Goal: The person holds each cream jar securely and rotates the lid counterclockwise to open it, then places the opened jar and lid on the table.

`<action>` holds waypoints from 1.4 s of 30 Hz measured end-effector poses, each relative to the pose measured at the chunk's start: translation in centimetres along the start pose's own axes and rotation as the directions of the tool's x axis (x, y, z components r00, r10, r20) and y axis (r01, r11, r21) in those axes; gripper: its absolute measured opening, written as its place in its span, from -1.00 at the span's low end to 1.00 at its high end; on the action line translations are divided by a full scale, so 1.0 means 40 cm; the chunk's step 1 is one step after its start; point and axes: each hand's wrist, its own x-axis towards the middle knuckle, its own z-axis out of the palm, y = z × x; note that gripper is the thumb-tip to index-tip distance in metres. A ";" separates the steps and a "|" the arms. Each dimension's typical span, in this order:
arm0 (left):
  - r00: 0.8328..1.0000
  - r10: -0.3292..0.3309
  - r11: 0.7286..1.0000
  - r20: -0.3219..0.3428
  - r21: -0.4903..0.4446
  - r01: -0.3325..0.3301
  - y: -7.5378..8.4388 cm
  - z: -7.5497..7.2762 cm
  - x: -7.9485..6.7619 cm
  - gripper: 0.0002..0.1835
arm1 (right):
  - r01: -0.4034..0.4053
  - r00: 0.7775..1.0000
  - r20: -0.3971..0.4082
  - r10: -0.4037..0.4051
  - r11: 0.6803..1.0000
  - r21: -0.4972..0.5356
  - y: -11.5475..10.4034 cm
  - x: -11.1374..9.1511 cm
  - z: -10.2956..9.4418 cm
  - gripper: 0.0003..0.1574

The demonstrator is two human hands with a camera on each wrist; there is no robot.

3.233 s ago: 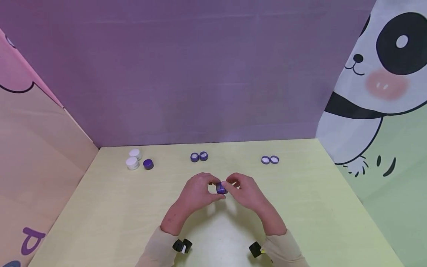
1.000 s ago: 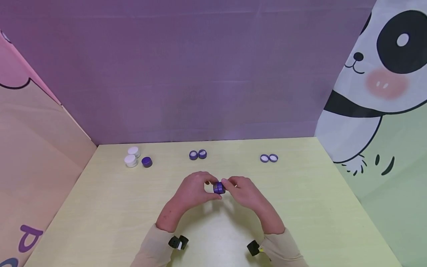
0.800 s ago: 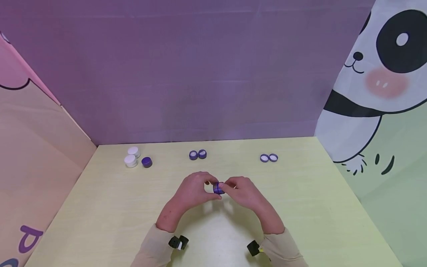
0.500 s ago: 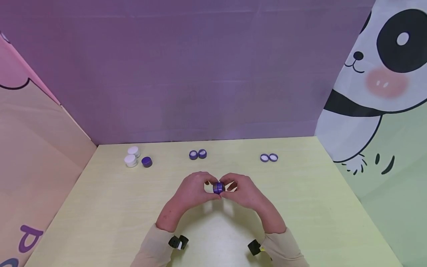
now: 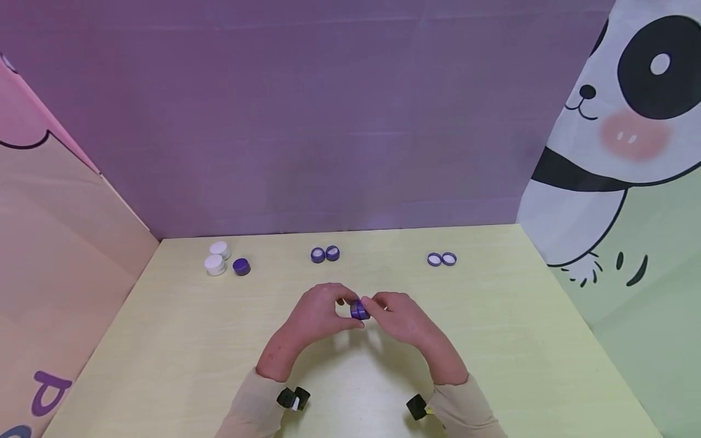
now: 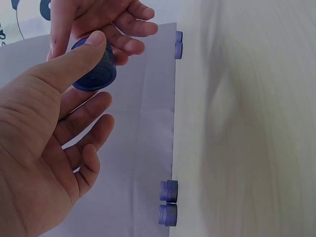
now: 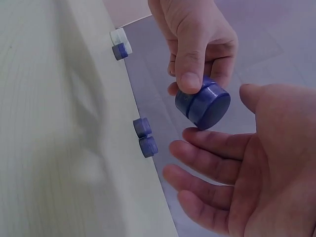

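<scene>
A small purple jar (image 5: pixel 357 311) with its lid on is held above the table, its lid end toward my right hand. My left hand (image 5: pixel 319 313) pinches the jar's body between thumb and fingers. My right hand (image 5: pixel 403 317) is at the lid end. Its fingers are spread and loosely bent around the lid in the right wrist view, the thumb (image 7: pixel 251 98) apart from the lid and the index finger (image 7: pixel 215 142) close below it. Whether that fingertip touches the lid, I cannot tell.
At the back left stand two white jars (image 5: pixel 215 264) and a closed purple jar (image 5: pixel 241 266). Two uncovered purple jars (image 5: pixel 325 253) sit side by side at the back middle. Farther right lie two purple lids (image 5: pixel 441 259), undersides up. A purple wall (image 5: pixel 350 121) rises behind the table.
My left hand keeps its hold on the jar. The right hand's thumb and fingers have shifted repeatedly about the lid end, gripping half a second ago and loosened now. Jars and lids on the table stay put.
</scene>
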 end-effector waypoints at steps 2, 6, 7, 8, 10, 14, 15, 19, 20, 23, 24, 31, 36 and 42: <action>1.000 -0.007 1.000 0.006 -0.005 0.007 0.000 0.000 -0.001 -0.68 | 0.013 1.000 -0.002 -0.013 1.000 -0.007 -0.001 0.000 0.000 -0.44; 1.000 -0.020 1.000 0.012 0.008 0.020 0.001 -0.003 -0.001 -0.66 | 0.048 0.999 -0.001 -0.048 0.999 0.023 -0.002 -0.001 -0.001 -0.57; 1.000 -0.022 1.000 0.014 0.015 0.022 0.002 -0.003 -0.001 -0.66 | 0.058 0.998 0.001 -0.058 0.998 0.037 -0.002 -0.001 -0.002 -0.61; 1.000 -0.022 1.000 0.017 0.019 0.022 0.002 -0.004 -0.001 -0.65 | 0.072 0.997 0.001 -0.072 0.996 0.051 -0.001 -0.001 -0.002 -0.66; 1.000 -0.022 0.999 0.022 0.025 0.021 0.001 -0.005 -0.001 -0.64 | 0.109 0.994 0.000 -0.109 0.990 0.087 0.002 -0.001 -0.002 -0.73; 1.000 -0.018 1.000 0.018 0.014 0.018 -0.001 -0.007 -0.002 -0.64 | 0.186 0.983 -0.017 -0.185 0.975 0.124 0.004 0.000 -0.002 -0.74; 1.000 -0.017 1.000 0.016 0.009 0.017 -0.003 -0.008 -0.002 -0.64 | 0.198 0.980 -0.022 -0.197 0.972 0.128 0.003 0.000 -0.002 -0.72; 1.000 -0.006 1.000 0.009 0.000 0.006 -0.010 -0.008 -0.003 -0.64 | 0.206 0.979 -0.038 -0.202 0.971 0.119 -0.001 0.001 -0.005 -0.67; 1.000 -0.007 1.000 0.009 -0.001 0.007 -0.011 -0.008 -0.002 -0.64 | 0.202 0.979 -0.041 -0.198 0.972 0.120 -0.002 0.001 -0.005 -0.67; 1.000 -0.023 1.000 0.013 -0.001 0.023 -0.016 -0.009 -0.002 -0.64 | 0.188 0.982 -0.049 -0.183 0.974 0.124 -0.005 0.001 -0.007 -0.67; 0.999 -0.031 1.000 0.015 -0.003 0.031 -0.016 -0.010 -0.002 -0.64 | 0.186 0.982 -0.051 -0.181 0.974 0.127 -0.006 0.002 -0.007 -0.67; 0.997 -0.068 0.997 0.037 -0.034 0.069 -0.022 -0.012 -0.001 -0.65 | 0.180 0.983 -0.066 -0.173 0.977 0.111 0.003 0.004 -0.011 -0.56; 0.996 -0.065 0.991 0.059 -0.112 0.071 -0.024 -0.013 -0.001 -0.65 | 0.150 0.986 -0.094 -0.139 0.982 0.117 0.017 0.002 -0.020 -0.60; 0.991 -0.091 0.974 0.095 -0.199 0.109 -0.025 -0.012 -0.005 -0.63 | 0.081 0.991 -0.118 -0.062 0.984 0.159 0.033 0.000 -0.022 -0.60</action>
